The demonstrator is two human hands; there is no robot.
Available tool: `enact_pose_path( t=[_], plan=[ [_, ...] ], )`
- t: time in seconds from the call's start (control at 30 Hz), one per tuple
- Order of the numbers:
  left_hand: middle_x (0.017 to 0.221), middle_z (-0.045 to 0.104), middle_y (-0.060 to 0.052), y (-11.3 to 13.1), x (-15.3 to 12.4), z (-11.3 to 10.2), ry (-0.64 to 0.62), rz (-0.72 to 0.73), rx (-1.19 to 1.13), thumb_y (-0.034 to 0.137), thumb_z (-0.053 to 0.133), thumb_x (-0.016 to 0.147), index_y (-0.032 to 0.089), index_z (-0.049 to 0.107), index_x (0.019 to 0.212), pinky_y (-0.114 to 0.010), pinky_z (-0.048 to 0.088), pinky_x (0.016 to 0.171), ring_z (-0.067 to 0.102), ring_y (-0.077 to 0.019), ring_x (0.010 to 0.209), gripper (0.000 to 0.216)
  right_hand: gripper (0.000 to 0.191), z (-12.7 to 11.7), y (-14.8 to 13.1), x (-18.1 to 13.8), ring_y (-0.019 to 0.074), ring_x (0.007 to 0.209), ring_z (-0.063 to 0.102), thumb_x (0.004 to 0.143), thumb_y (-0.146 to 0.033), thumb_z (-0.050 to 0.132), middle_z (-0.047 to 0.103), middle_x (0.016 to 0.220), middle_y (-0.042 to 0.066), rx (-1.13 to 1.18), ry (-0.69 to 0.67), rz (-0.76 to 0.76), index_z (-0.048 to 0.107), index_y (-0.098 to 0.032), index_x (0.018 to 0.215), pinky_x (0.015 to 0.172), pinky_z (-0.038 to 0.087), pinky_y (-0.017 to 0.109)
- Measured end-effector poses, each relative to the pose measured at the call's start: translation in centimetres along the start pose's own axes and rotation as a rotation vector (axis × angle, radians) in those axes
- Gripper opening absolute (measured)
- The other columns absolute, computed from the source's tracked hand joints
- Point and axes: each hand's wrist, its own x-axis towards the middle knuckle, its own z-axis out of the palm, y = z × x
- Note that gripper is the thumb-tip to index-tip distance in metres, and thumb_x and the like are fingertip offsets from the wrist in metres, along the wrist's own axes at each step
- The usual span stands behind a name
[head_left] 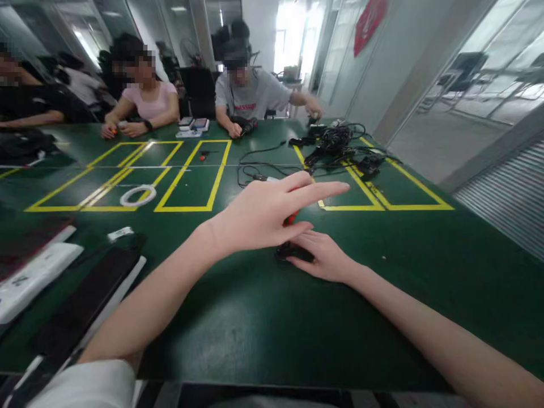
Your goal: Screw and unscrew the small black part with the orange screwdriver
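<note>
My left hand (267, 212) reaches over the table from the left, index finger stretched to the right and thumb below it. A small red part (292, 218) shows between finger and thumb. The hand seems closed around it, but its kind is hidden. Just below, my right hand (325, 258) has its fingers and thumb around a small black object (284, 251) low over the green tabletop. Most of that black object is covered by my fingers, so I cannot tell its kind. Behind my left hand lies a black cable (255, 164).
A tangle of black cables (340, 141) lies at the far right on yellow tape rectangles (348, 208). A white ring (138, 195) and a black box (91, 300) are to the left, beside a white power strip (40, 275). Across the table, a co-worker's hand (313, 107) reaches toward the cables.
</note>
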Motion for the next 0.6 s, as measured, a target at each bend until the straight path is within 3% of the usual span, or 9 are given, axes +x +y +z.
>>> enact_pose_path(
  t=[0.17, 0.37, 0.6],
  plan=[
    [0.122, 0.065, -0.006, -0.13, 0.13, 0.04, -0.009, 0.046, -0.051, 0.015, 0.049, 0.093, 0.026, 0.047, 0.153, -0.025, 0.054, 0.086, 0.067, -0.0159, 0.098, 0.061, 0.018, -0.13, -0.02, -0.19, 0.0268, 0.089, 0.074, 0.101, -0.032, 0.059, 0.077, 0.100, 0.011, 0.020, -0.035, 0.040, 0.063, -0.020, 0.115, 0.075, 0.062, 0.040],
    [0.127, 0.061, -0.006, -0.11, -0.03, 0.08, -0.025, 0.021, -0.027, 0.024, 0.055, 0.093, 0.031, 0.037, 0.160, -0.025, 0.055, 0.078, 0.066, -0.0146, 0.089, 0.070, 0.016, -0.18, -0.08, -0.12, 0.0257, 0.082, 0.072, 0.101, -0.032, 0.059, 0.076, 0.093, 0.009, 0.012, -0.034, 0.046, 0.064, -0.020, 0.111, 0.071, 0.060, 0.038],
    [0.122, 0.062, -0.006, -0.26, -0.11, -0.03, -0.034, 0.008, -0.017, 0.018, 0.051, 0.092, 0.029, 0.036, 0.161, -0.023, 0.053, 0.076, 0.065, -0.0144, 0.089, 0.071, 0.020, -0.24, -0.13, 0.00, 0.0274, 0.087, 0.073, 0.100, -0.030, 0.060, 0.077, 0.100, 0.012, 0.022, -0.053, 0.051, 0.063, -0.018, 0.116, 0.074, 0.061, 0.040]
  ],
)
